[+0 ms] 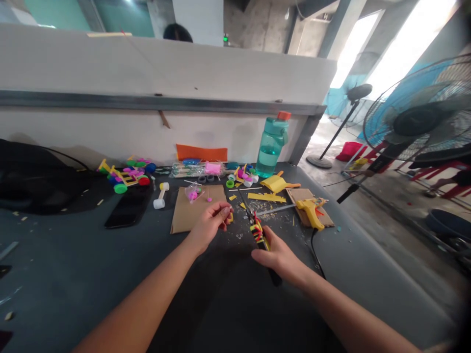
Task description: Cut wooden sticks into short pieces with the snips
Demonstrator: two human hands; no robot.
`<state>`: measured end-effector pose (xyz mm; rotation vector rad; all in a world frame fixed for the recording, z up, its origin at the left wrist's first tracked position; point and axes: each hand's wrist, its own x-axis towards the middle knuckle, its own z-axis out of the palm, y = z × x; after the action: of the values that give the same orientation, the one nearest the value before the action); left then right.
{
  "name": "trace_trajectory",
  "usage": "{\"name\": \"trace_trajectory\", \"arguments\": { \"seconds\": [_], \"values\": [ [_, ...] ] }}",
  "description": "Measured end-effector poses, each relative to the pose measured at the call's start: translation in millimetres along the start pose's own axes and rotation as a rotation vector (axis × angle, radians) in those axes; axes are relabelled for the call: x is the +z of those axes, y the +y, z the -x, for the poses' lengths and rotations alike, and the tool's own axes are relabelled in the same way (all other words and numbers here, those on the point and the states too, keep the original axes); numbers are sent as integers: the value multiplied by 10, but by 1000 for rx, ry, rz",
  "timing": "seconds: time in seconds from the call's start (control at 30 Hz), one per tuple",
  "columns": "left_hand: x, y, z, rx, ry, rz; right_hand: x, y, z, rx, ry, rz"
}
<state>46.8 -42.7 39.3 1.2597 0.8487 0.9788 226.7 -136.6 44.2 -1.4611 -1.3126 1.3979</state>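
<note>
My left hand (217, 217) is closed in a pinch in front of the brown cardboard sheet (183, 215). A small yellow piece (231, 215) shows at its fingertips, partly hidden. My right hand (276, 252) grips pliers (259, 236) by dark handles wrapped in red and yellow bands. Their narrow jaws point away from me, just right of my left fingertips. On the cardboard lie a small clear bag (193, 192) with pink pieces and a pink-tipped stick (209, 199). Yellow strips (267, 197) and scattered clippings lie beyond the pliers.
A yellow glue gun (312, 212) rests on a cardboard piece at right, its cord trailing toward me. A teal water bottle (269, 147) stands near the partition. Left are a black phone (128, 208), colourful wheeled toys (127, 177) and a white-ended axle (161, 196). Fans stand beyond the table.
</note>
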Motion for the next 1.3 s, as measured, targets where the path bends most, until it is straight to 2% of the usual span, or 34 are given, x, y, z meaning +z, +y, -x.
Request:
{"name": "trace_trajectory", "arguments": {
  "seconds": [0.1,0.2,0.4,0.6,0.97,1.2,1.3],
  "values": [
    [4,38,8,20,0,16,14,-39,23,-83,120,429],
    [-6,47,13,36,-51,18,37,-49,37,-107,143,597],
    [-61,-4,1,27,-83,54,49,6,33,-187,190,671],
    [-109,34,6,67,-136,80,65,34,42,-245,202,736],
    [-165,69,36,-11,-204,165,71,4,64,-236,101,803],
    [-188,44,19,53,-275,176,87,-23,98,-215,53,869],
    [-184,52,22,49,-264,196,99,-14,96,-212,65,901]
  ]
}}
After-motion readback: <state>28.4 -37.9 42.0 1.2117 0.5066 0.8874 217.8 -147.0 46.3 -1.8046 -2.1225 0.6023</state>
